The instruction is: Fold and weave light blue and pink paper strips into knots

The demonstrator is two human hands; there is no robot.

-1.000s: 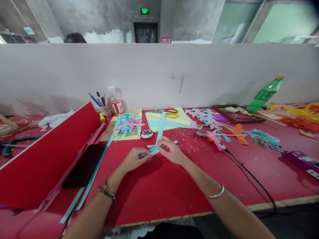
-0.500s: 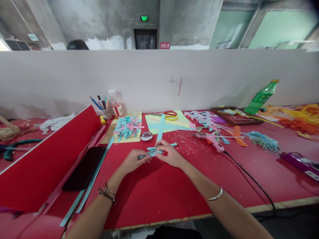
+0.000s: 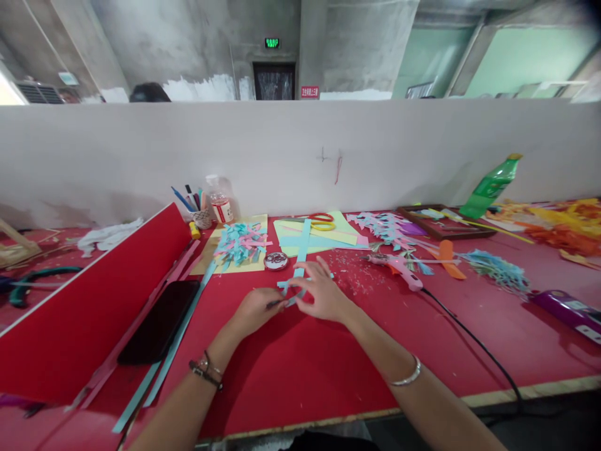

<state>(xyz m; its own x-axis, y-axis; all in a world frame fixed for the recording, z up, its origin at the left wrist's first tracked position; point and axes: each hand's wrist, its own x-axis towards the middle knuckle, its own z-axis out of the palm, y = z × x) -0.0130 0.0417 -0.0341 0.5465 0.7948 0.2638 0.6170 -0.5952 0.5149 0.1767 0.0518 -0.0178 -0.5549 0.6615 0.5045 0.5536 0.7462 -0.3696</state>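
Two hands, two bottles, one phone, one glue gun, one pair of scissors, one cup and one tray were there.

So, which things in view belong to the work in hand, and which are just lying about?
Apparently in the work:
light-blue paper strips by the left hand and right hand
dark item in the left hand, unclear
probably the blue-and-pink paper pieces

Apparently lying about:
black phone
green bottle
white cloth

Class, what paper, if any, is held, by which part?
The left hand pinches a blue strip near its left end; whether the right hand grips is unclear.
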